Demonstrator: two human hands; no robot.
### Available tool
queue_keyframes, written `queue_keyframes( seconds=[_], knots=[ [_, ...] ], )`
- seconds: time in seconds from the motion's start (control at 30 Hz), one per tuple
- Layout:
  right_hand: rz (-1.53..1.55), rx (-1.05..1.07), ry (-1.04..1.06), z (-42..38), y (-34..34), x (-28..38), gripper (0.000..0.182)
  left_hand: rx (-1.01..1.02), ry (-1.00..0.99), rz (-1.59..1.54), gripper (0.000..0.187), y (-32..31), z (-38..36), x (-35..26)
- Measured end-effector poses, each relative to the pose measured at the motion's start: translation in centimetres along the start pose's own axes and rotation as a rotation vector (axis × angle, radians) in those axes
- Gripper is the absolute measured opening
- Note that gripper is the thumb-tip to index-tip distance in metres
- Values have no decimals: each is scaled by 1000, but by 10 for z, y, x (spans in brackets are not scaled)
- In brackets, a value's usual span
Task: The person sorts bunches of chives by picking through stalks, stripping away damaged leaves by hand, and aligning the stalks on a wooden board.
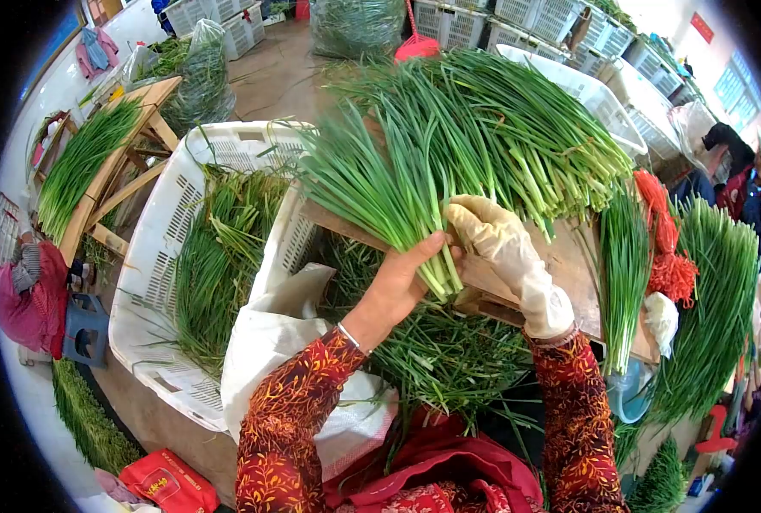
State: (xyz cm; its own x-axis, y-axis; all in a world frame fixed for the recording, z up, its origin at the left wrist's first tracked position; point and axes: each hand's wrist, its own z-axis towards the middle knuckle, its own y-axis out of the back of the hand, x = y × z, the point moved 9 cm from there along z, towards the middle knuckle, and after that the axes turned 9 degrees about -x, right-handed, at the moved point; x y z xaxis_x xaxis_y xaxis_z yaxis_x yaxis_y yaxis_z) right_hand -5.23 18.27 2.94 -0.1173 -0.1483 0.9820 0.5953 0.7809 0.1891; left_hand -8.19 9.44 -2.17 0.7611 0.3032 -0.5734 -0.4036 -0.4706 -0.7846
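Observation:
My bare left hand (397,286) is wrapped round the lower stems of a bunch of long green leafy stalks (389,192), whose leaves fan up and to the left. Beside it my right hand (504,248), in a pale glove, has its fingers curled at the right edge of the bunch; what they pinch, if anything, is hidden. A large pile of the same stalks (517,128) lies on a wooden board (573,256) behind my hands. At the board's right side lie a narrow bundle (622,265) and red ties (664,248).
Left of me stands a white basket (136,316) with loose greens. Loose leaves (449,355) lie below my hands. Another person (29,291) sits at the far left by a wooden stand (115,184). Stacked crates (530,21) are at the back; a blue container (628,393) is at right.

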Motion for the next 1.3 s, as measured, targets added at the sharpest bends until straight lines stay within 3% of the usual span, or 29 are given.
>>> queue_keyframes(
  seconds=[0.03, 0.1, 0.17, 0.27, 0.3, 0.37, 0.43, 0.5, 0.53, 0.57, 0.63, 0.7, 0.73, 0.8, 0.9, 0.97, 1.17, 1.23, 1.3],
  knots=[
    [-1, -2, 4, 0, -2, 4, 31, 8, -14, 15, 28, -1, 0, -1],
    [333, -1, -240, -4, -7, -6, 26, -23, -24, 10, 29, 4, 2, 1],
    [263, -58, -235, -10, -2, 2, 18, -58, -30, 5, 30, 8, 2, 0],
    [341, -57, -61, -38, 2, 13, 16, 23, -91, -69, 32, -5, 0, -17],
    [347, -98, 82, -51, 6, 16, 14, 36, -49, -124, 30, -8, 0, -17],
    [484, 8, 103, -79, 10, 6, 13, -60, -130, -105, 32, -10, -10, -40],
    [202, 536, -58, -119, -15, -8, 16, -49, -207, -184, 21, 6, -3, -58],
    [-341, 991, -293, -161, -38, -37, 21, 56, -274, -218, 18, 8, 3, -72],
    [-814, 959, -49, -154, -32, -39, 27, 19, -296, -141, 18, 12, 5, -73],
    [-907, 662, 249, -132, -22, -23, 34, 19, -296, -140, 18, 11, 5, -70],
    [-678, 246, 149, -85, 8, 7, 40, 23, -213, -119, 20, -1, 0, -53],
    [-816, -4, 114, -46, 19, 29, 39, 25, -111, -91, 25, -2, 4, -31],
    [-815, -10, 118, -33, 15, 30, 39, 14, -90, -75, 26, -2, 5, -23],
    [-1183, -106, 167, -11, 15, 19, 38, -44, -37, -52, 24, 5, 6, -12],
    [-1117, -211, 304, -1, 16, 13, 33, -157, -40, 55, 24, 12, 5, -10],
    [-1104, -180, 209, -1, 21, 8, 28, -232, -36, 103, 26, 18, 6, -7],
    [-586, -66, 72, -35, 16, 18, 27, -184, -16, 100, 29, 1, 5, -3],
    [-684, -43, 177, -41, 10, 20, 30, -180, -50, 91, 30, 4, 9, -2],
    [-452, -21, 65, -40, 12, 2, 35, -172, 20, 65, 26, 5, 9, 4]
  ],
)
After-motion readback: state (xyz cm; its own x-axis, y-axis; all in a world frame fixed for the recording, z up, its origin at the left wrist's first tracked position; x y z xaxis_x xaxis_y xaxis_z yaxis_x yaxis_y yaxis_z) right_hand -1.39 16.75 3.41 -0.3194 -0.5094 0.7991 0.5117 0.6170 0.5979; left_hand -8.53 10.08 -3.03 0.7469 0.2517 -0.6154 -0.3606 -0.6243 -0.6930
